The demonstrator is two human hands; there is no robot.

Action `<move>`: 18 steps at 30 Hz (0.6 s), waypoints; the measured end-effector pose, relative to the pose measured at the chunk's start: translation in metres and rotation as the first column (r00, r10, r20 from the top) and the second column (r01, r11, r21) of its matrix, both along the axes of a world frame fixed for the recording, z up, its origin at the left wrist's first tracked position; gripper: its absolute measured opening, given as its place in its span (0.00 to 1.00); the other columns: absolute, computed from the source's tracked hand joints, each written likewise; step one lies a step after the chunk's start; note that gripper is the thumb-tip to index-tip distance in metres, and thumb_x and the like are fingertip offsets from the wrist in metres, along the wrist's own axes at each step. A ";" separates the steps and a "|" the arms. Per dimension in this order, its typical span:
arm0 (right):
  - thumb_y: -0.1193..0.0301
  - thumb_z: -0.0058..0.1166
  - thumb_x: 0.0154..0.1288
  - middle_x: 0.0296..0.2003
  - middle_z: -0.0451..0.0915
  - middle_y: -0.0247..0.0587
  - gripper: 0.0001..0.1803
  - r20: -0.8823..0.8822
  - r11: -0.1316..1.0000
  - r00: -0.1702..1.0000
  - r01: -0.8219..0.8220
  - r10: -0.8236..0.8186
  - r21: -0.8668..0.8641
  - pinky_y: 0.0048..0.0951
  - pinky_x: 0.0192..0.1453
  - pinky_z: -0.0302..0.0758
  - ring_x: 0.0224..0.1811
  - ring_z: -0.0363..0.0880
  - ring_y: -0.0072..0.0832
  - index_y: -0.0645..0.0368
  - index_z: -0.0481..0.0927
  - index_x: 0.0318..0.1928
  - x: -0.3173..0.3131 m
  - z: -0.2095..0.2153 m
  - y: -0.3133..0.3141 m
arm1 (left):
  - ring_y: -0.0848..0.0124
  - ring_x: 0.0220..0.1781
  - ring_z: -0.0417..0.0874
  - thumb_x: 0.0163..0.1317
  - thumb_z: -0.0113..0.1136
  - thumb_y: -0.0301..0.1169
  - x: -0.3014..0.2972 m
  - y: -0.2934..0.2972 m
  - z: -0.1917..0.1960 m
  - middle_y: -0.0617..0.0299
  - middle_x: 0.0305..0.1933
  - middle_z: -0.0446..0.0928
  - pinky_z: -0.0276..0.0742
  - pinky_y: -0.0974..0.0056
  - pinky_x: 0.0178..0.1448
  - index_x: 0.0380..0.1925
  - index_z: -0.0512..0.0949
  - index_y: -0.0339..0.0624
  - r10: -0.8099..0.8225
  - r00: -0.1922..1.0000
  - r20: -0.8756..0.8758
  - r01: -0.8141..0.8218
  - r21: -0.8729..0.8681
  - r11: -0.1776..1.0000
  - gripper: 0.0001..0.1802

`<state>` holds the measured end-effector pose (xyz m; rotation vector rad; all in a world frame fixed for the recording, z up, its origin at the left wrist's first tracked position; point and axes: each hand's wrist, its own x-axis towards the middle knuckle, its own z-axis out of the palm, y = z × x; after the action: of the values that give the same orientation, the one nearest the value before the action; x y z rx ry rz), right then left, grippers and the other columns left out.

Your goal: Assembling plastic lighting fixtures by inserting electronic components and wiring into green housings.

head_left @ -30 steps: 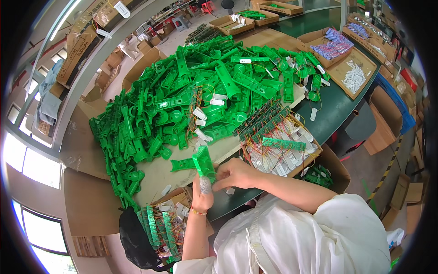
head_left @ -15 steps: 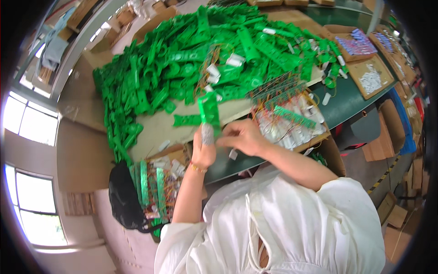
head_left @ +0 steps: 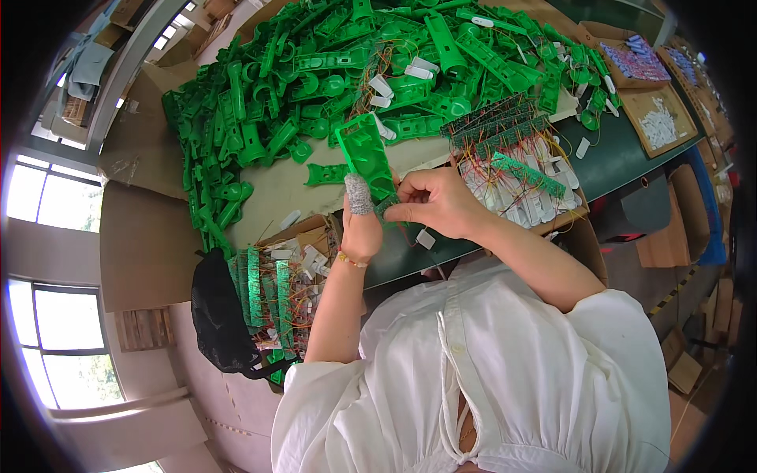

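Note:
My left hand (head_left: 361, 230), with a grey wrap over the thumb, is closed around the lower end of a green plastic housing (head_left: 364, 151). The housing points away from me, its hollow, ribbed inside showing. At its near end my right hand (head_left: 443, 203) pinches what looks like the edge of a small green circuit board (head_left: 387, 206), partly hidden by the fingers. A thin wire seems to run down from there towards a small white plastic piece (head_left: 426, 238) by the table edge. Another green housing (head_left: 325, 174) lies on the table just left of the held one.
A large heap of green housings (head_left: 260, 110) covers the far side. Wired boards with white pieces (head_left: 520, 177) lie at right, and more fill a box (head_left: 284, 292) at left. A black bag (head_left: 225, 315) hangs beside it. Trays (head_left: 658, 122) stand far right.
The view has shifted a little. The green housing has turned in my left hand so its hollow side shows more clearly. My right hand stays at its near end.

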<state>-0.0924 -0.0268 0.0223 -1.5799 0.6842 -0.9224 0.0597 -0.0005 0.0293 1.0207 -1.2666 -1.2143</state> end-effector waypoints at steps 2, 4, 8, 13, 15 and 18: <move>0.72 0.65 0.49 0.19 0.76 0.33 0.11 0.012 0.999 1.000 0.027 -0.027 -0.045 0.17 0.23 0.67 0.21 0.72 0.14 0.63 0.76 0.24 0.002 0.000 0.002 | 0.75 0.38 0.72 0.65 0.31 0.57 0.002 0.000 -0.001 0.65 0.37 0.71 0.71 0.69 0.38 0.41 0.70 0.38 0.030 0.999 0.038 -0.028 -0.047 0.999 0.31; 0.69 0.66 0.47 0.17 0.76 0.35 0.13 0.010 0.997 0.998 0.065 -0.065 -0.028 0.20 0.22 0.66 0.18 0.70 0.16 0.64 0.76 0.22 0.002 0.003 0.002 | 0.75 0.38 0.72 0.65 0.31 0.57 0.002 -0.002 -0.003 0.65 0.37 0.71 0.71 0.69 0.37 0.41 0.70 0.39 0.031 0.999 0.029 -0.029 -0.060 0.998 0.31; 0.65 0.64 0.50 0.17 0.75 0.34 0.14 0.020 0.986 0.997 0.072 -0.070 -0.150 0.20 0.23 0.66 0.19 0.70 0.15 0.63 0.76 0.24 0.002 0.001 0.002 | 0.76 0.37 0.71 0.64 0.33 0.59 0.002 -0.001 0.001 0.66 0.36 0.71 0.70 0.71 0.35 0.42 0.69 0.41 0.016 1.000 0.003 -0.016 -0.080 0.997 0.31; 0.59 0.55 0.60 0.19 0.74 0.28 0.16 0.094 0.990 0.995 -0.043 0.030 0.138 0.20 0.20 0.65 0.21 0.70 0.14 0.62 0.75 0.30 0.005 0.003 -0.001 | 0.74 0.41 0.68 0.65 0.32 0.57 0.000 0.000 -0.002 0.66 0.39 0.68 0.64 0.68 0.47 0.42 0.67 0.41 0.096 0.994 0.056 -0.089 -0.107 0.990 0.29; 0.60 0.56 0.59 0.18 0.72 0.28 0.15 0.143 0.953 0.988 0.009 -0.055 0.304 0.18 0.18 0.63 0.19 0.69 0.14 0.61 0.73 0.32 0.010 0.008 0.006 | 0.74 0.41 0.68 0.66 0.32 0.56 0.002 0.000 -0.006 0.65 0.39 0.68 0.64 0.67 0.47 0.42 0.67 0.41 0.103 0.993 0.053 -0.094 -0.150 0.984 0.28; 0.65 0.54 0.61 0.20 0.71 0.29 0.11 0.150 0.918 0.984 -0.143 0.093 0.369 0.15 0.18 0.62 0.18 0.66 0.13 0.60 0.73 0.35 0.004 0.011 0.002 | 0.76 0.41 0.68 0.67 0.35 0.48 -0.003 0.000 -0.006 0.66 0.40 0.69 0.64 0.69 0.44 0.44 0.67 0.41 0.138 0.990 -0.016 -0.138 -0.182 0.974 0.22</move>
<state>-0.0882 -0.0243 0.0333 -1.1927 0.6241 -0.7430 0.0569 -0.0009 0.0230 0.9553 -1.2583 -0.9746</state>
